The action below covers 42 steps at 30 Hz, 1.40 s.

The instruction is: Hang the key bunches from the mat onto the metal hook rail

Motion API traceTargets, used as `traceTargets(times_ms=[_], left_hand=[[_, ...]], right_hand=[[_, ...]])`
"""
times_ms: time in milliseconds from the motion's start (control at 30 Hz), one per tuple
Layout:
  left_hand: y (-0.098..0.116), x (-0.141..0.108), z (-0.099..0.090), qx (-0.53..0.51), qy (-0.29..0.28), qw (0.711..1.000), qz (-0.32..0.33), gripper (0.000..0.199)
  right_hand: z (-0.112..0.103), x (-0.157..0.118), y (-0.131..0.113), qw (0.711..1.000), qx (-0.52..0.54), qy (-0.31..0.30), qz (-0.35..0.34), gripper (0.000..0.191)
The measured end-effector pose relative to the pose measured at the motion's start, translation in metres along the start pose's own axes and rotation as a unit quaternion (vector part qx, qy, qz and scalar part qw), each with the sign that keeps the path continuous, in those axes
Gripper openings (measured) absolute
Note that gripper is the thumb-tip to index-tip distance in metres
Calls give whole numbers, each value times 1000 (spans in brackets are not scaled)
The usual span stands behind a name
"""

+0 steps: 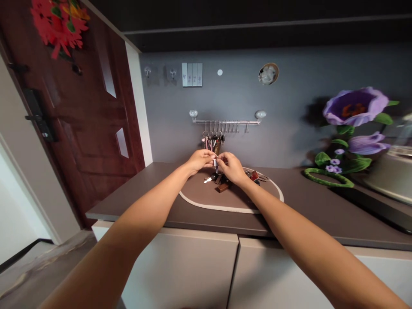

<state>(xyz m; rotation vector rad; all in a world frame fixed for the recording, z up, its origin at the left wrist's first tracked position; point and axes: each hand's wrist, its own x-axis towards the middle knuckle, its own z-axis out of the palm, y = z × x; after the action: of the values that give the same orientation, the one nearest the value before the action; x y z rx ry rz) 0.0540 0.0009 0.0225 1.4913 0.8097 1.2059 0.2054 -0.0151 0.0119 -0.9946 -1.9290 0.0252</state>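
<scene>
My left hand (pixel 202 160) and my right hand (pixel 230 166) meet over the counter, fingertips pinched together on a small key (pixel 216 166) that hangs between them. Its upper part is pale and its lower part dark; the fingers hide the top. Below, on a brown mat (pixel 199 201) with a white rim, lie a silver key with a dark head (pixel 207 179), a brown block-like fob (pixel 223 187) and a red piece (pixel 254 176) with other keys. Behind my hands, several key bunches (pixel 213 139) hang from a clear hook rail (pixel 227 122) on the wall.
Purple fabric flowers (pixel 355 105) with a green ring base stand on the right, beside a pale domed appliance (pixel 392 171). A dark shelf (pixel 257 32) overhangs the counter (pixel 309 206). To the left is a dark red door (pixel 86 111). A switch panel (pixel 192 74) is on the wall.
</scene>
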Motion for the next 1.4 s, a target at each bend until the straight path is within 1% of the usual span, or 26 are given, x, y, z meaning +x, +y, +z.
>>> traceTargets(times_ms=[133, 267, 367, 500, 600, 667, 733, 767, 833, 900, 967, 1100, 1233, 1400], left_hand=[[1, -1, 1, 9, -14, 1000, 13, 14], [4, -3, 2, 15, -8, 1000, 11, 19], [6, -4, 2, 8, -6, 1000, 9, 21], [5, -4, 3, 2, -6, 1000, 17, 18], [2, -2, 3, 44, 10, 999, 25, 17], [-1, 0, 2, 114, 23, 992, 43, 17], [-3, -1, 2, 221, 29, 971, 89, 16], [-3, -2, 2, 281, 28, 952, 121, 16], [-3, -6, 3, 390, 16, 902, 183, 18], [-2, -10, 5, 458, -4, 862, 218, 21], [-2, -14, 6, 492, -22, 841, 226, 24], [-5, -15, 7, 524, -26, 819, 231, 27], [-8, -13, 5, 545, -18, 807, 224, 28], [-10, -11, 4, 553, -14, 806, 211, 28]], right_hand=[[-2, -1, -2, 999, 33, -1, 21, 16], [-2, -2, -1, 996, 86, 3, 38, 21], [0, -2, 5, 991, 125, 11, 52, 24], [4, -1, 16, 981, 174, 30, 75, 26], [6, 0, 21, 972, 213, 44, 95, 27], [5, 0, 21, 963, 240, 51, 110, 27], [3, 0, 17, 952, 271, 59, 129, 28], [1, 0, 15, 945, 287, 64, 141, 29], [-2, 0, 12, 930, 318, 75, 168, 31], [-4, 1, 9, 915, 344, 88, 194, 33], [-6, 3, 8, 901, 365, 102, 209, 34], [-11, 13, 8, 883, 394, 125, 224, 27], [-20, 34, 5, 866, 405, 141, 259, 15], [-28, 66, 0, 866, 396, 154, 264, 5]])
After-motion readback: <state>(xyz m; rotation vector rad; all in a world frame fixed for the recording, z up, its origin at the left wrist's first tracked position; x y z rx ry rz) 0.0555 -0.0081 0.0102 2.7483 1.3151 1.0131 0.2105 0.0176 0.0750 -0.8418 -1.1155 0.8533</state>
